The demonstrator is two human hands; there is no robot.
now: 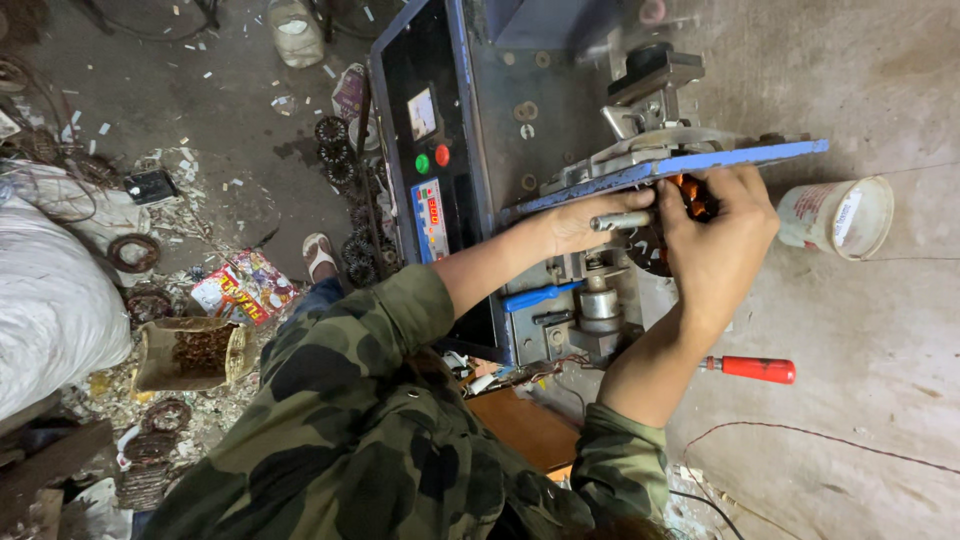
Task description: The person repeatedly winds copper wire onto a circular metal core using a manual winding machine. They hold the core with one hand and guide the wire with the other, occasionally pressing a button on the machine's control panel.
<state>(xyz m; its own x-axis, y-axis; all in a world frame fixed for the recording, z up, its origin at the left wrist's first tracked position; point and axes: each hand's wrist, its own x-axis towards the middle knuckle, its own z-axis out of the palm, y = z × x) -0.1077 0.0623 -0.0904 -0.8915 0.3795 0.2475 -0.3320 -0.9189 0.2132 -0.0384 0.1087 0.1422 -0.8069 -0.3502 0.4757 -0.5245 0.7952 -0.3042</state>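
While both hands worked under the blue plate (pixel 700 162) right of the frame's centre, the left hand (pixel 580 222) had its grip closed on a metal handle (pixel 622 220), and the right hand (pixel 715 235) was wrapped around an orange-wound coil part (pixel 692 192) in the winding machine (pixel 520 150). Fingers so near the mechanism could likely be pinched, or the wire snag.

- Dim, flat indoor light overall; brightest on the grey bench top (pixel 880 330) at right.
- Floor (pixel 200 110) at upper left falls off darker, corners murky.
- Soft shadows only, under the forearms and the blue plate (pixel 740 155).
- Mild glare on the white cup (pixel 835 215) and white sack (pixel 45 300).
- Wide-angle bend at the edges; sleeve at bottom slightly soft.
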